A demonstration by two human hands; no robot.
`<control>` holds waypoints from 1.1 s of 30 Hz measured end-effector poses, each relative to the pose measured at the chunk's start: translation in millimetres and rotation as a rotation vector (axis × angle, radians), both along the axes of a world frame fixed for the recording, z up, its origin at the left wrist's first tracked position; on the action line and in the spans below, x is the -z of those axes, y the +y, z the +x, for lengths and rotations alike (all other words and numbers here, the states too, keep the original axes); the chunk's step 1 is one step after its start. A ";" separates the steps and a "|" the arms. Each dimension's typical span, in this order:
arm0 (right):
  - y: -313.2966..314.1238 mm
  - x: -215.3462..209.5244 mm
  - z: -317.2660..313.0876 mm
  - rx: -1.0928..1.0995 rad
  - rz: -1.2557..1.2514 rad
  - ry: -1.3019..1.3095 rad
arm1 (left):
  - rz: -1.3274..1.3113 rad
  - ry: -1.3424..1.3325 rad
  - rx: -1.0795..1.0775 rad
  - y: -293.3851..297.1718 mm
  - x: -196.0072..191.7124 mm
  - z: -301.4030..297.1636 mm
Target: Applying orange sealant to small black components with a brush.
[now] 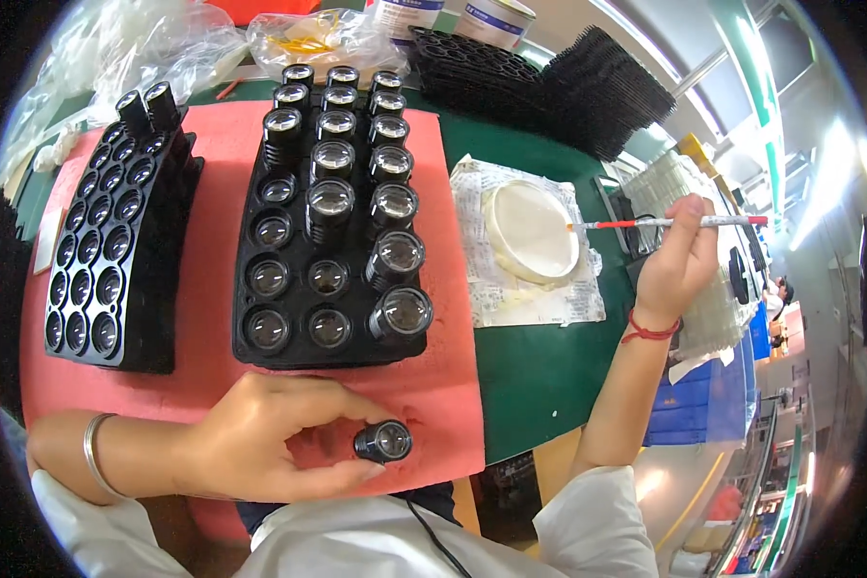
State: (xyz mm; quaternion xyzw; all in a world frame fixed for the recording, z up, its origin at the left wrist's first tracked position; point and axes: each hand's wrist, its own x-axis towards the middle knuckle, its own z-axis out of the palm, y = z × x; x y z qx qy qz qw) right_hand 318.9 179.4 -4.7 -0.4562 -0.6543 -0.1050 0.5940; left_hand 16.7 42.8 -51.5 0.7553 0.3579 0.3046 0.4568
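My left hand (250,438) rests low over the pink mat, thumb and fingers closed around a short black lens barrel (392,441) whose glass end faces up. On the right, my right hand (681,255) grips a thin red-and-white brush (631,223). The brush's tip reaches over the right rim of a round white dish (494,226); whether it touches is unclear. Beyond my left hand stands a black tray (299,328), with several lens barrels sticking up from its holes and others seated lower, glass up.
A second black tray (149,337) stands at the left on the pink mat (212,212). The dish sits on printed paper (496,306) on the green table (520,376). Stacked black trays (597,91), cans (491,21) and plastic bags (144,43) line the back.
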 end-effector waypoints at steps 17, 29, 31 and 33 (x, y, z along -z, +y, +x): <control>9.0 1.6 5.2 -0.155 -0.001 0.212 | 0.043 -0.055 -0.004 0.1 6.1 2.0; 3.8 -5.9 15.1 -0.018 0.062 0.179 | -0.012 -0.011 0.001 0.1 4.3 1.5; 4.6 -5.2 16.1 -0.026 0.044 0.142 | -0.008 -0.015 0.003 0.0 5.6 1.7; 5.7 -3.7 14.8 0.003 0.011 0.116 | 0.069 -0.057 -0.012 -0.2 8.4 2.2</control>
